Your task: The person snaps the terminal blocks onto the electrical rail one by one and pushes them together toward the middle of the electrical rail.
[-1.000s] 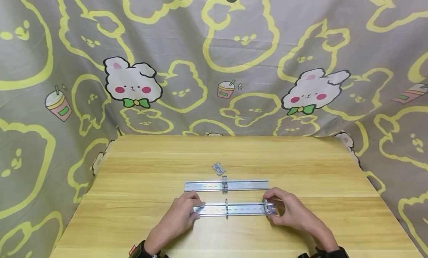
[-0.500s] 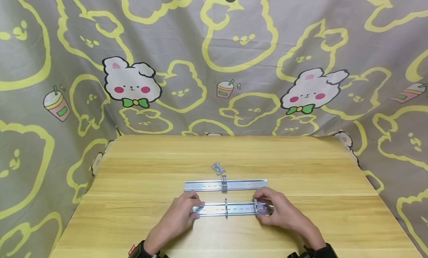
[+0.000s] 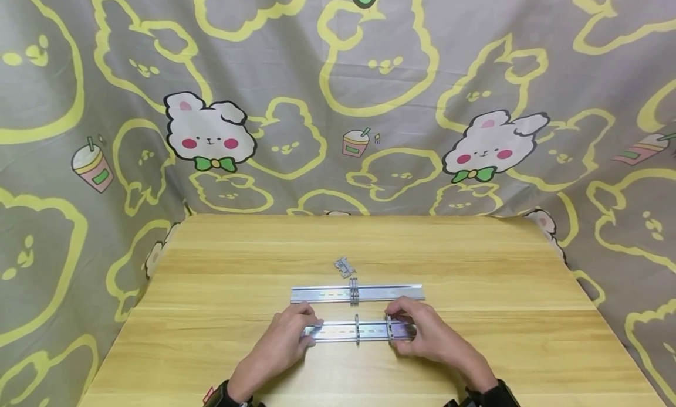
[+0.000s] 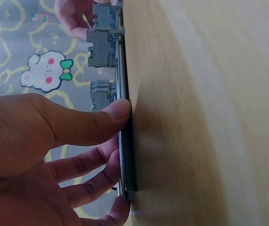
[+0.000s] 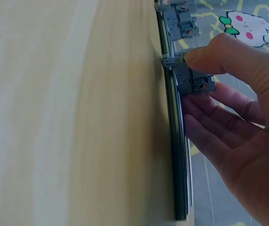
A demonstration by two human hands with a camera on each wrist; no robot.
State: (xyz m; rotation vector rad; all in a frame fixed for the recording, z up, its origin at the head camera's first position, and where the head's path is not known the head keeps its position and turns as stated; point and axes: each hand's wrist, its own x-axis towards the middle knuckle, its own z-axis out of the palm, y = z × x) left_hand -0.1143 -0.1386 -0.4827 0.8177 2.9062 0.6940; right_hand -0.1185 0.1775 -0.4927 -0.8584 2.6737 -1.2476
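Note:
A slotted metal DIN rail [image 3: 338, 331] lies crosswise on the table near me. Its left end is pinched by my left hand [image 3: 282, 335]; the left wrist view shows the thumb [image 4: 108, 115] on the rail's near side and fingers behind. Two thin grey terminal blocks straddle this rail. One terminal block [image 3: 357, 329] stands near the middle, untouched. To its right, my right hand [image 3: 428, 332] grips the other terminal block [image 5: 191, 77] between thumb and fingers, leaving a short gap between the two blocks. Part of the rail's right end is hidden behind the right hand in the head view.
A second DIN rail [image 3: 391, 291] lies parallel just behind, with several terminal blocks [image 3: 354, 291] grouped at its middle. Farther back, a loose grey terminal block [image 3: 345, 267] lies flat on the wooden table [image 3: 237, 254]. A patterned curtain [image 3: 296, 137] surrounds the table's back and sides.
My right hand has slid its terminal block leftward along the near rail, closer to the middle block. The left hand stays at the rail's left end.

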